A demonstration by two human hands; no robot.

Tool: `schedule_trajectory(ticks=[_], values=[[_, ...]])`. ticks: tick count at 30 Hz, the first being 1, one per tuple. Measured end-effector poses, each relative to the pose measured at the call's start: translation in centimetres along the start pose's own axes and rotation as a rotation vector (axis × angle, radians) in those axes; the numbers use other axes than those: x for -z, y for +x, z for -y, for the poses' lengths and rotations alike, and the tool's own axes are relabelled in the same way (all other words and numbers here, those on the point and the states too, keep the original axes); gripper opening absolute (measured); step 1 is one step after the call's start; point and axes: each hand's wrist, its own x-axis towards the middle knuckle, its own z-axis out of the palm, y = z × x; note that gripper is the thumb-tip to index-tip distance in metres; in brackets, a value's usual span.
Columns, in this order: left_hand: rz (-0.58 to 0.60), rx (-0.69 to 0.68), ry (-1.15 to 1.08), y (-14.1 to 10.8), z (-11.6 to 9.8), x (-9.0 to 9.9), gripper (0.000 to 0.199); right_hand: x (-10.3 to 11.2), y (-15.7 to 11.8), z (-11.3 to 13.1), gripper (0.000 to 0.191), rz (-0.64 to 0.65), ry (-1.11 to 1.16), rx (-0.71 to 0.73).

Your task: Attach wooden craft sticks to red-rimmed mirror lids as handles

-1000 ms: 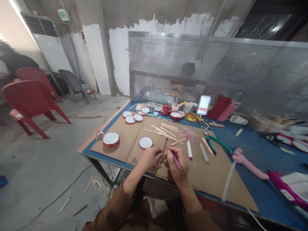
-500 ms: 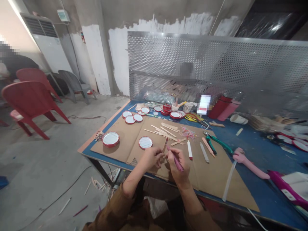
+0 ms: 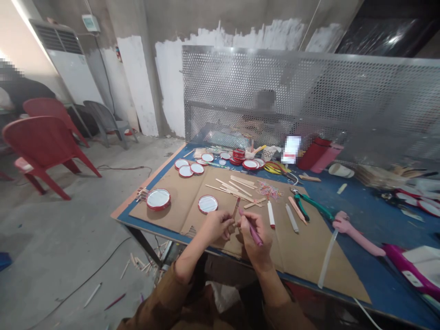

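Observation:
Between the fingertips of my left hand is a thin wooden stick, its upper part coloured reddish brown. My right hand grips a purple-pink marker like a pen, its tip close to the stick; whether they touch I cannot tell. Both hands are over a cardboard sheet. Beyond them lie loose pale wooden sticks and a tangle of coloured threads. A round red-rimmed disc is left of the stick, and a thicker red-rimmed drum-like piece stands farther left.
Right of my hands lie a white marker, a grey marker, a pink marker and green-handled pliers. A pink glue gun rests farther right. Stacked red-rimmed discs and a perforated metal panel stand behind.
The marker tip in my right hand has shifted very slightly beside the stick. Both hands keep their grips, and the things on the table stay where they were.

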Motion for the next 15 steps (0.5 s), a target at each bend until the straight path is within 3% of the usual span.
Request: schedule_trajectory(ticks=[15], values=[[-0.012, -0.004, -0.008, -0.17, -0.15, -0.03, 0.016, -0.06, -0.03, -0.27, 0.022, 0.02, -0.002, 0.011]])
